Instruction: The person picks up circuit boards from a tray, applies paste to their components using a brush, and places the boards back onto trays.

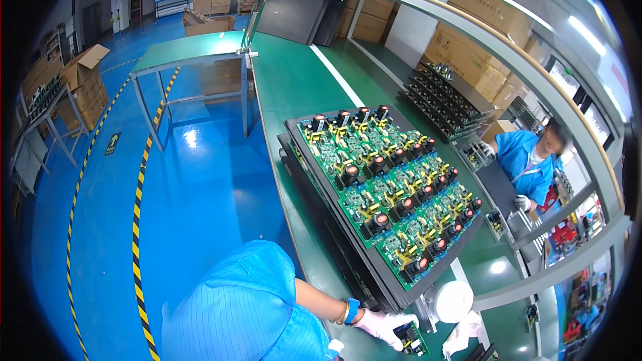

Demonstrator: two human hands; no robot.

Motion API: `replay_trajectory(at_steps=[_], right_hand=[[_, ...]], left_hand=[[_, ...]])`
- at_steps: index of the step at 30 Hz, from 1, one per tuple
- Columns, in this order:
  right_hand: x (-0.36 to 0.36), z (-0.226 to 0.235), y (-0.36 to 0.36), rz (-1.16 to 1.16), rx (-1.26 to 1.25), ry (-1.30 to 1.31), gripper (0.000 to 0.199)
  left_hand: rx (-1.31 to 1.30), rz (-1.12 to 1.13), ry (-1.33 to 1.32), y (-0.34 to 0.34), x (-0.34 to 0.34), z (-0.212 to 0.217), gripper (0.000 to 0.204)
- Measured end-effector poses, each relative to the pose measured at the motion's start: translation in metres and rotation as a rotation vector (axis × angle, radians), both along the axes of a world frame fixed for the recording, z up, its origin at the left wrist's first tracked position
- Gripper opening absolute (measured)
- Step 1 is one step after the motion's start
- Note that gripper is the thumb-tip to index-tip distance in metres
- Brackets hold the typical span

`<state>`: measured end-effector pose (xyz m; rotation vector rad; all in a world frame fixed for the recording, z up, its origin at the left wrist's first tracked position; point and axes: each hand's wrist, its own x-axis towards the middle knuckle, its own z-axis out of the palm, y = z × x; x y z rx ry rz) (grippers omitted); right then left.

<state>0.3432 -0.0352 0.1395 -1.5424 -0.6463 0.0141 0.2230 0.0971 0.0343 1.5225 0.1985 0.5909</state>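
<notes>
My left hand, in a white glove with a blue band at the wrist, grips a small green circuit board by its left side. Dark components stand on that board. To the right, apart from it, is my right hand, also white-gloved; its fingers are too small and unclear to read. Dark parts lie just below it. Ahead, a black foam tray tops a stack and carries rows of green circuit boards with black capacitors and yellow parts.
A round white lamp head stands between the tray and my right hand. Metal shelf rails cross the right side. Beyond them a co-worker in blue handles boards. More stacked trays stand at the back; a green table stands far left.
</notes>
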Motion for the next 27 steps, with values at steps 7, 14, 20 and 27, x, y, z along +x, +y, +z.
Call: replay_trajectory(at_steps=[7, 14, 20, 27], right_hand=[[0.001, 0.000, 0.000, -0.004, 0.046, 0.098, 0.005], [0.001, 0.003, 0.002, 0.032, 0.063, 0.095, 0.003], [0.008, -0.003, -0.001, -0.010, -0.005, 0.111, 0.005], [0.007, -0.007, -0.002, 0.026, -0.076, 0.088, 0.016]], left_hand=[[-0.052, -0.006, 0.039, -0.002, -0.006, 0.009, 0.060], [-0.139, -0.030, -0.030, -0.001, 0.005, -0.006, 0.067], [-0.049, 0.019, 0.072, -0.003, 0.001, 0.001, 0.069], [-0.032, 0.040, 0.035, -0.003, 0.000, -0.007, 0.068]])
